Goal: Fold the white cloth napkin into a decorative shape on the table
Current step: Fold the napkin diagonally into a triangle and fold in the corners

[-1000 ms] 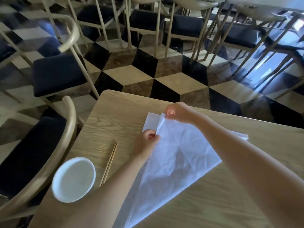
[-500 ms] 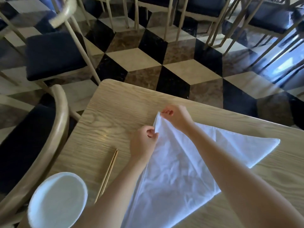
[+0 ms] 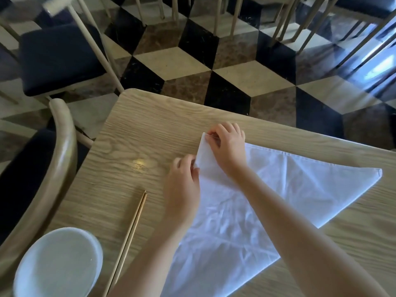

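The white cloth napkin [image 3: 285, 189] lies folded into a wrinkled triangle on the light wooden table [image 3: 137, 142], one point reaching right, another toward me. My right hand [image 3: 227, 146] presses down on the napkin's far corner, fingers pinching the tip. My left hand [image 3: 184, 183] pinches the napkin's left edge just below that corner. My forearms cross over the lower part of the cloth and hide some of it.
A white bowl [image 3: 57, 264] sits at the table's near left corner, with a pair of wooden chopsticks [image 3: 130, 234] beside it. A curved-back wooden chair [image 3: 53, 168] stands against the table's left side. More chairs [image 3: 60, 56] stand on the chequered floor beyond.
The raised top corner of the napkin has been laid down flat onto the table. My right hand has come down on it, and my left hand has slid along the left edge.
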Motion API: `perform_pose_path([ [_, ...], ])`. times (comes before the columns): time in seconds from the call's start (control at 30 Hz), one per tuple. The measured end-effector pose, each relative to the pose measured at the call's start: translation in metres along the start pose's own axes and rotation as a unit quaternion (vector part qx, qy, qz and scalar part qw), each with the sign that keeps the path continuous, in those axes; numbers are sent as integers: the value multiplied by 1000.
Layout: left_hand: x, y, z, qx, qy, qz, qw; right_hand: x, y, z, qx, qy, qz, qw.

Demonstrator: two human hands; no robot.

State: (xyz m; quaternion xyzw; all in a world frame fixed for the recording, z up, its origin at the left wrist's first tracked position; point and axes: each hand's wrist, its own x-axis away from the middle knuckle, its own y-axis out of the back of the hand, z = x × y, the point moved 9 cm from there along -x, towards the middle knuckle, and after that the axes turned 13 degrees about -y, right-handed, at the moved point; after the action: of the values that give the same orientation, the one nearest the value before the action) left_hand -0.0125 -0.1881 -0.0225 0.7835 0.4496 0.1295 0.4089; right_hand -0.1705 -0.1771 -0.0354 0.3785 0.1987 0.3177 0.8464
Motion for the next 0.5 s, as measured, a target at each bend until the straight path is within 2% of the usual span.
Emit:
perform_pose_path([
  [0.13,18,-3,-33,-99,-103,-11,990,-4,4,12,-22,54,64,996],
  [0.27,44,-54,-61,-135,-184,101,968,9,51,-11,-48,31,58,997],
  [0.33,48,-68,-57,-160,-186,132,960,40,52,-22,19,59,75,995],
  [0.43,51,-72,-45,-201,-184,155,950,79,30,-36,159,112,114,974],
  [0.5,54,-64,-36,-217,-176,156,947,81,27,-41,198,114,122,966],
])
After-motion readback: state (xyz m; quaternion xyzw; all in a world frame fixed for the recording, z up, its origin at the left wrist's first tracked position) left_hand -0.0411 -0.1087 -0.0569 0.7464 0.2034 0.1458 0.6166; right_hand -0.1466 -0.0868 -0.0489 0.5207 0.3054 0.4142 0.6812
